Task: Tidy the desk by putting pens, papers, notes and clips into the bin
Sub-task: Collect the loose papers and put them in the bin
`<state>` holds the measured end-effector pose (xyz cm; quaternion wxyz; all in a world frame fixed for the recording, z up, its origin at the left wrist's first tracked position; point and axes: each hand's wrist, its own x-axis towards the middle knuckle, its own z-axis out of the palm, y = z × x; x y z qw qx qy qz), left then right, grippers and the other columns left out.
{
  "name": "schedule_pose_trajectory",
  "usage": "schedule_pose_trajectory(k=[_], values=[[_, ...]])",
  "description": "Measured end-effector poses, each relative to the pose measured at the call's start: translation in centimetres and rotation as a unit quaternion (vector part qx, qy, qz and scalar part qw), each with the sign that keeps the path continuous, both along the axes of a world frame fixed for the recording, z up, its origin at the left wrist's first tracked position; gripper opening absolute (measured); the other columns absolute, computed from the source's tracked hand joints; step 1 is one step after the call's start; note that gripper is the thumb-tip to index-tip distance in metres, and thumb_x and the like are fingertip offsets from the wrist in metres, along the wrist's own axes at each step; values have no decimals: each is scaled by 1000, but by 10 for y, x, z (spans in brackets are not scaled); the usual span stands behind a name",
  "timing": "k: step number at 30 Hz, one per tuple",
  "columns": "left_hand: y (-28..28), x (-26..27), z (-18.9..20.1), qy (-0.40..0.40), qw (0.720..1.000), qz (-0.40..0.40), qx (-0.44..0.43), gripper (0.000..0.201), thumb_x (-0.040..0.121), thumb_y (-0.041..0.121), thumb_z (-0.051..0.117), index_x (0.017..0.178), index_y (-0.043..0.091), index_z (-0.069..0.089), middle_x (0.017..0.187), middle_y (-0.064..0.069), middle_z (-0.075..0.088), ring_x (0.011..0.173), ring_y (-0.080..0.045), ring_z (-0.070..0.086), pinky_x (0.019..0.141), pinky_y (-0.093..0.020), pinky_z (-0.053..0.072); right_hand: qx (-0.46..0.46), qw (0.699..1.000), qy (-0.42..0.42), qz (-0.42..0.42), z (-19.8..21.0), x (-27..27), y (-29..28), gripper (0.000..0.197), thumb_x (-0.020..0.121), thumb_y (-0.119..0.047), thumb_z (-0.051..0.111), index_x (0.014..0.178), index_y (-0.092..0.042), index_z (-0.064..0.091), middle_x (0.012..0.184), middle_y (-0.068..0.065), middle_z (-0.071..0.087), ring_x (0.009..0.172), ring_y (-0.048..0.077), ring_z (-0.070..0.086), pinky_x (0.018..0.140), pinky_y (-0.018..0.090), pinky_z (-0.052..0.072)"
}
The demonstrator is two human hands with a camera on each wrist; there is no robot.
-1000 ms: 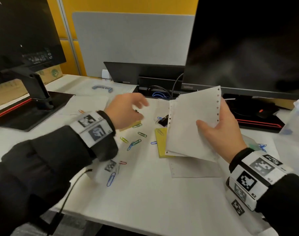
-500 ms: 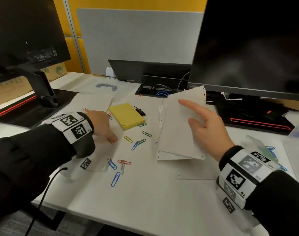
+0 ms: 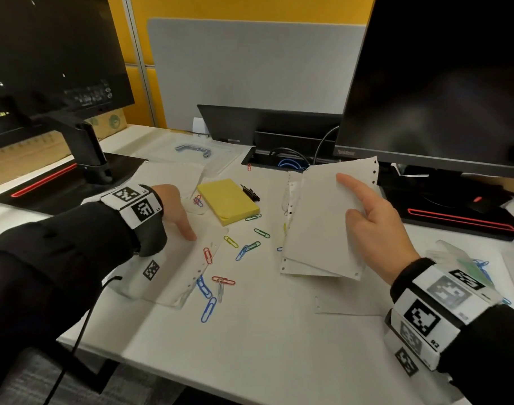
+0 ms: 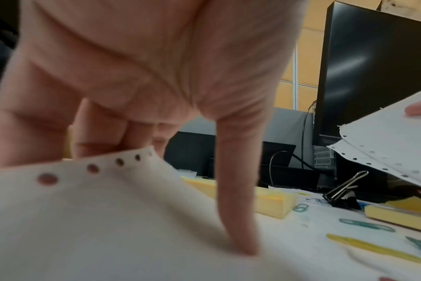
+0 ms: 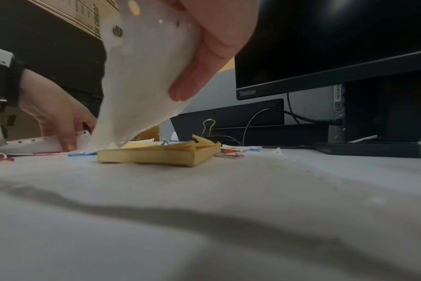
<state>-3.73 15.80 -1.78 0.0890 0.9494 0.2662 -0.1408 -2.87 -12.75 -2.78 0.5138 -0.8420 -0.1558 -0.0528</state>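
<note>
Where the desk (image 3: 250,346) runs white between the two monitors, your papers are punched-edge sheets, off-white, holes down the margins. One sheaf of sheets (image 3: 323,223) is raised and tilted in your right hand (image 3: 375,226), lower edge close above the desk; in the right wrist view its bottom corner hangs just over a second yellow pad (image 5: 156,154) that it hides from the head camera. A single sheet (image 3: 174,267) lies flat at left, its far edge lifting a little. Another sheet (image 3: 346,305) lies flat below the sheaf.

A yellow sticky note pad (image 3: 226,200) sits between your hands, a black binder clip (image 3: 250,192) just beside its far corner. Coloured paper clips (image 3: 244,249) are scattered between pad and sheets: green, yellow, blue and red, some lying on the left sheet's edge. The right monitor (image 3: 443,83) stands behind the sheaf; the left monitor's stand (image 3: 89,153) is behind your left wrist. Part of a clear container (image 3: 451,258) shows at the far right; I can't tell whether that's the bin.

Left hand (image 3: 174,209): palm down, thumb tip pressing the flat sheet, fingers (image 4: 103,133) bent down to its lifted edge; whether they pinch it, cannot tell. Right hand: thumb and lower fingers clamped on the sheaf, index finger extended flat across its face.
</note>
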Motion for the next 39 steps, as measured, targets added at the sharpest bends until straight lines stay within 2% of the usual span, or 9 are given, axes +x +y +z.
schedule_pose_trajectory(k=[5,10,14,17,20,24,31,34,39], values=[[-14,0,19,-147,988,-20,-47,46,70,12,78,109,15,54,117,-11,55,97,-27,52,79,-33,45,1,999,-15,-33,0,1,-1,55,91,2,35,139,-23,38,120,-7,46,107,8,44,91,19,36],[-38,-4,55,-318,933,-130,-109,15,85,5,61,90,18,55,102,0,56,93,-18,53,80,-27,39,-13,996,-45,-73,0,4,-4,55,89,2,37,139,-20,39,139,2,46,123,16,44,98,20,32],[-60,-10,78,-417,865,-167,-225,31,90,4,51,70,24,63,75,4,60,68,-9,51,73,-21,44,4,996,-66,-61,1,1,-3,47,93,-6,39,138,-20,41,140,-1,46,127,11,41,99,16,29],[-76,-4,72,-464,820,-130,-309,31,89,-2,46,86,15,71,75,1,61,63,-7,53,64,-17,46,55,996,-70,-27,2,-2,-1,39,98,-25,36,136,-21,44,139,-7,47,124,1,40,101,13,28],[-95,2,52,-464,793,-105,-382,38,89,-7,40,96,16,70,89,0,66,81,-8,61,81,-19,50,75,995,-63,13,3,-5,0,43,91,-38,47,132,-23,47,130,-10,53,117,4,49,100,23,40],[-108,4,24,-388,797,-121,-448,29,87,-1,53,97,22,68,112,-4,66,98,-19,63,89,-28,52,70,995,-67,30,2,-5,0,49,89,-4,50,133,-25,41,108,-29,50,97,-18,52,80,3,47],[-105,1,9,-210,763,-135,-596,25,76,-3,67,77,22,65,94,-1,66,90,-22,63,77,-31,55,86,990,-106,43,2,-6,-1,55,91,3,42,137,-24,32,114,-35,39,104,-24,44,84,0,43],[-103,-4,15,-253,791,-172,-530,27,76,-4,67,78,24,68,94,6,67,88,-13,63,76,-21,56,58,992,-109,23,1,-8,-2,53,95,-9,41,142,-26,23,123,-27,43,104,-21,47,82,0,42],[-82,5,20,-443,825,-225,-268,20,78,4,68,87,23,70,98,7,66,94,-7,56,88,-7,40,-191,972,69,-115,-7,-5,-14,73,89,-12,48,147,-18,4,146,13,21,111,29,48,88,34,41]])
